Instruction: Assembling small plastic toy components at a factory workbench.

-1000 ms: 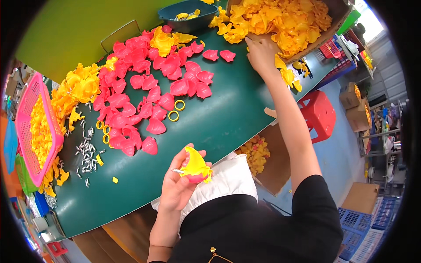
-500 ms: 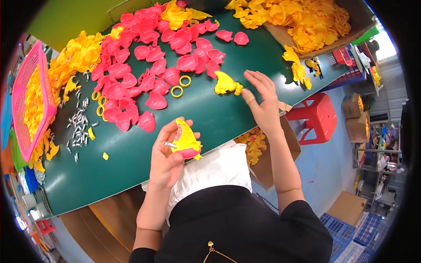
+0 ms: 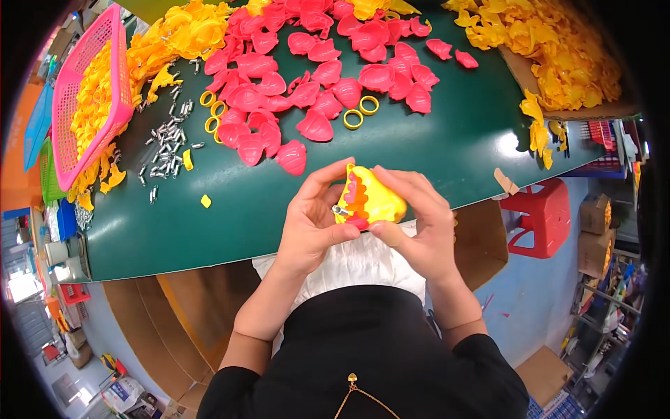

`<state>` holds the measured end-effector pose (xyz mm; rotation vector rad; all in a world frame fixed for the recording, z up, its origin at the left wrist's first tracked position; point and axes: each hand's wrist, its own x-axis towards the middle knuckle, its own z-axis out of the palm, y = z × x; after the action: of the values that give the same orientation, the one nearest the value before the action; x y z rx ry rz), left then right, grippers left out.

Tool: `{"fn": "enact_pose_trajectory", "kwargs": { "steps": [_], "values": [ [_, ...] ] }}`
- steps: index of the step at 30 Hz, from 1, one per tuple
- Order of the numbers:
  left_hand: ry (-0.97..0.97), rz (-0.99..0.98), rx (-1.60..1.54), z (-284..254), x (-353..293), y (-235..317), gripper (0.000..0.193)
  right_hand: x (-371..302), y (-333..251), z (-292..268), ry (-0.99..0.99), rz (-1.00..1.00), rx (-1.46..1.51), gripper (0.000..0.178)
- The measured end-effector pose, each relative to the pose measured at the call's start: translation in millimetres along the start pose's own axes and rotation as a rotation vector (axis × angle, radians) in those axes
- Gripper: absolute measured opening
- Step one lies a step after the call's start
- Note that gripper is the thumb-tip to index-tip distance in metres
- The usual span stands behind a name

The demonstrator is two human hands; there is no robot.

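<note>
Between my two hands, close to the table's front edge, is a yellow plastic toy figure [image 3: 382, 198] with pink and orange parts along its left side. A small silver metal pin [image 3: 340, 210] sticks out of it toward the left. My left hand [image 3: 307, 220] grips its left side with thumb and fingers. My right hand [image 3: 424, 222] wraps round its right side, thumb low and fingers over the top. Where the yellow pieces meet is partly hidden by my fingers.
On the green table [image 3: 230, 230] lie many pink shell pieces [image 3: 314, 126], yellow rings [image 3: 353, 119] and silver pins [image 3: 167, 143]. A pink basket [image 3: 125, 84] of yellow parts stands left. A cardboard box [image 3: 621, 110] of yellow pieces is far right, with a red stool [image 3: 541, 216] below.
My right hand has picked up the yellow piece from the table and brought it to the one in my left hand. Both hands now meet at the toy. The view has shifted.
</note>
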<state>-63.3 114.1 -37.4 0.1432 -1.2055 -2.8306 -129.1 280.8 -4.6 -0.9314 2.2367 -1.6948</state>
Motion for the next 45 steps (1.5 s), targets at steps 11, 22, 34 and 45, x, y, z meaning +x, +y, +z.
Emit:
{"fn": "enact_pose_trajectory", "kwargs": {
  "steps": [11, 22, 34, 45],
  "values": [
    [-0.025, -0.01, 0.01, -10.2, -6.3, 1.6, 0.08, -0.6, 4.5, 17.4, 0.039, -0.01, 0.046, 0.052],
    [-0.025, 0.075, 0.104, -10.6, -7.5, 6.6, 0.067, 7.3, 1.7, 11.6, -0.055, 0.22, 0.525, 0.055],
    [-0.019, 0.019, 0.08, -2.1, -7.2, 14.8, 0.079, 0.5, -3.0, 20.2, 0.022, 0.076, 0.274, 0.06],
    [-0.072, 0.065, 0.118, -10.4, -12.4, 9.1, 0.074, 1.3, -5.0, 21.4, -0.028, 0.12, 0.285, 0.059]
  ]
}}
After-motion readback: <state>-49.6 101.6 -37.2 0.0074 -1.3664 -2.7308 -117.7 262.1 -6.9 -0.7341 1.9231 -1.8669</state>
